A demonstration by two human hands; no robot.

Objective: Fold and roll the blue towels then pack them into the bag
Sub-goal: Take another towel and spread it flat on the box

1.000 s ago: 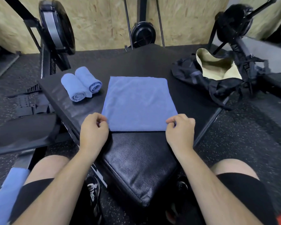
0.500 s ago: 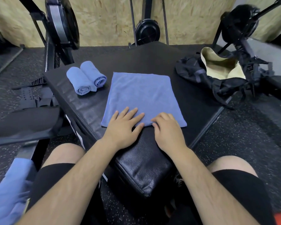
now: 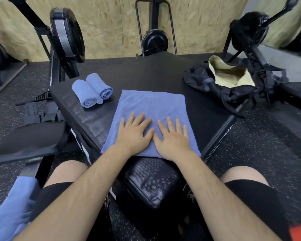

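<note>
I see L hand & R hand fingers spread flat, pressing folded blue towel mid-frame, two rolled towels upper left, open bag upper right.

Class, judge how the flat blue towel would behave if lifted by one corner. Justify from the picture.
Probably floppy: the towel lies limp and flat, and the rolled towels show such cloth bends easily. Likely light, since it looks thin.

1. The flat towel, blue and folded, lies spread on the black platform.
2. Two rolled towels, blue, lie touching side by side, to its far left.
3. The bag, black with a pale lining, lies open at the far right.
</note>
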